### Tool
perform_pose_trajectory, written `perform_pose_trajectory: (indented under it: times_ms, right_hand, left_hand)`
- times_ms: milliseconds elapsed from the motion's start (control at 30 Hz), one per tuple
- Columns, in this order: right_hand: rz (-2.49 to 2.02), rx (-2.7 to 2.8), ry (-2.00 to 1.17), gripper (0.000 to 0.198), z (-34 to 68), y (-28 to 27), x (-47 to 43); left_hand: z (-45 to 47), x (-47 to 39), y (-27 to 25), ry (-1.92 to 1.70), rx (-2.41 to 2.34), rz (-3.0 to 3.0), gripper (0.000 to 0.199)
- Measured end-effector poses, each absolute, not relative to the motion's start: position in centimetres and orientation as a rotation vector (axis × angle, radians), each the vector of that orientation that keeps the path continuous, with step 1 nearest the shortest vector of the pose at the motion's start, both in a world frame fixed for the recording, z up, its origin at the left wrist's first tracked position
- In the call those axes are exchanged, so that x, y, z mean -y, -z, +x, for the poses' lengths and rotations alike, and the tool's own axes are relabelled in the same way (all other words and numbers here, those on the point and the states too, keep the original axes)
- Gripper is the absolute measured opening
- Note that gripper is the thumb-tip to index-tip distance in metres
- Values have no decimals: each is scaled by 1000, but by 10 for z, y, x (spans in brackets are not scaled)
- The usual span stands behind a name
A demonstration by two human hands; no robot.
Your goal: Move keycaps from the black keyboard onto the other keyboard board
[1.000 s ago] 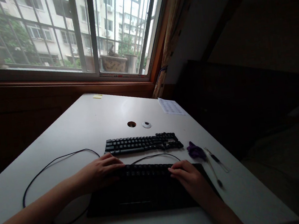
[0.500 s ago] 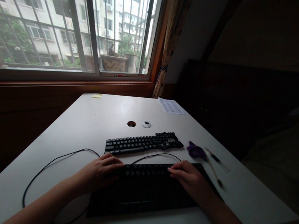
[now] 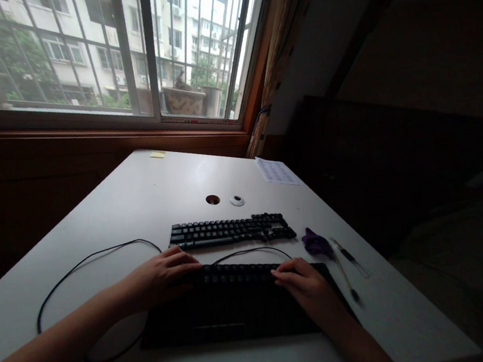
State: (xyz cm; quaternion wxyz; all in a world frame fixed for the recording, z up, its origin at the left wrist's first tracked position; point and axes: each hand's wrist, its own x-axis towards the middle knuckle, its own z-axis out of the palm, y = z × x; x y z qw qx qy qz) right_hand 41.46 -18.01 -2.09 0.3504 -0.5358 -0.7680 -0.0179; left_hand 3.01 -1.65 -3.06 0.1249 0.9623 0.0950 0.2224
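A black keyboard base (image 3: pixel 218 316) lies in front of me, its lower part very dark. Along its far side run rows of black keycaps (image 3: pixel 235 274). My left hand (image 3: pixel 171 272) rests over the base's far left corner, fingers stretched to the right and touching the start of the keycap rows. At the right end of these rows my right hand (image 3: pixel 300 279) has thumb and forefinger pinched together on a keycap, mostly hidden by the fingertips. Behind the base, loose keycaps (image 3: pixel 225 231) are laid out in keyboard order on the table.
On the white table (image 3: pixel 117 208), a black cable (image 3: pixel 88 258) loops at left. To the right lie a purple cloth (image 3: pixel 316 243), a thin brush (image 3: pixel 345 277) and a wire puller (image 3: pixel 351 257). Farther back are a cable hole (image 3: pixel 213 200), its round cover (image 3: pixel 237 201) and a paper sheet (image 3: pixel 278 172).
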Motion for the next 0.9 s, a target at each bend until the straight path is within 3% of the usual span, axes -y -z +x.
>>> perform_pose_trajectory:
  times_ms: [900]
  right_hand:
    - [-1546,1814,-173,18,420,23,182]
  left_hand:
    - [30,17,29,-674,-281,2807,42]
